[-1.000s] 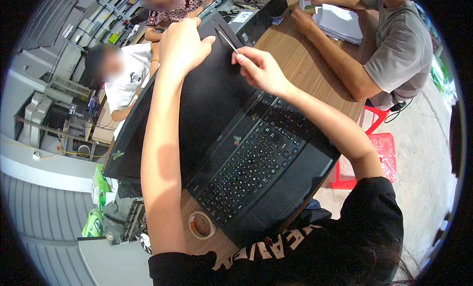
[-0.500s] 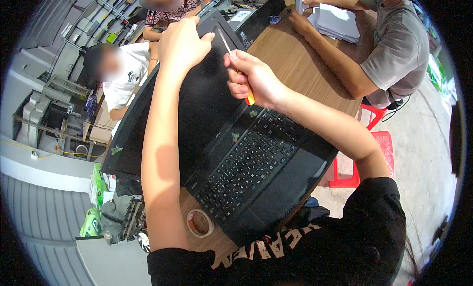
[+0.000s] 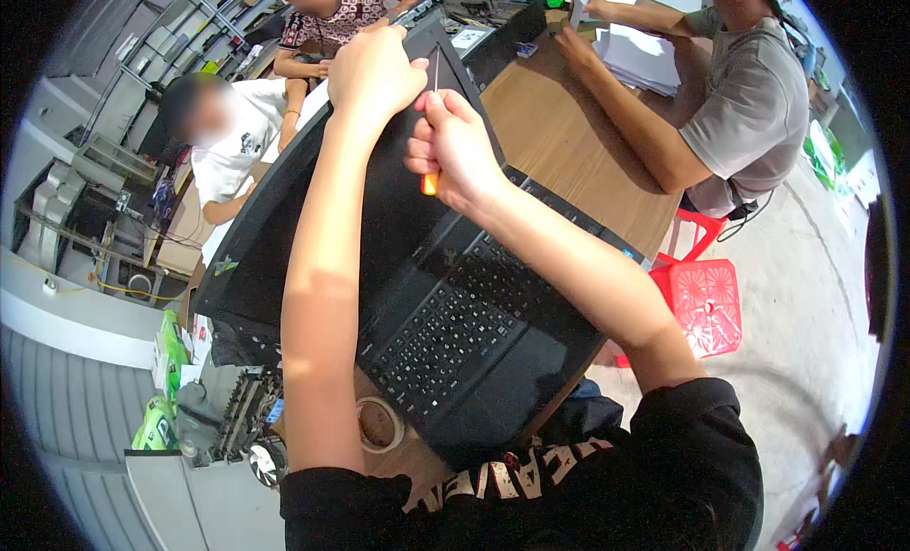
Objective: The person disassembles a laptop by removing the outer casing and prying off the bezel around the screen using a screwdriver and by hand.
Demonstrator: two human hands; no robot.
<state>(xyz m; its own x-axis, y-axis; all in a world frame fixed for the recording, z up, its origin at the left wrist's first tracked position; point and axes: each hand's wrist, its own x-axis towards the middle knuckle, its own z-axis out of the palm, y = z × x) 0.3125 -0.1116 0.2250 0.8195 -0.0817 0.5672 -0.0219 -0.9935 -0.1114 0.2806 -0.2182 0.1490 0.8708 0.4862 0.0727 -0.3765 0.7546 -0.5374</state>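
Note:
An open black laptop [image 3: 517, 385] stands in front of me with its keyboard toward me. My left hand [image 3: 374, 82] is closed over the top edge of its screen [image 3: 389, 210], the thumb on the front side and the other fingers partly hidden. Beside it, my right hand [image 3: 457, 148] grips a screwdriver [image 3: 430, 184] with a yellow-orange handle. Its thin metal shaft points up and away, and the tip is at the screen's frame near the upper right corner. Whether the tip touches the frame I cannot tell.
A roll of tape [image 3: 379, 425] lies on the wooden table [image 3: 540, 124] by the laptop's near left corner. Across the table, a person in a grey shirt handles a stack of papers [image 3: 637, 63]. Two more people sit beyond the screen. A red stool [image 3: 706, 304] stands at the right.
My right hand has moved left, bringing the screwdriver closer to my left hand, with its shaft now more upright. The view has shifted slightly. My left hand still holds the screen's edge.

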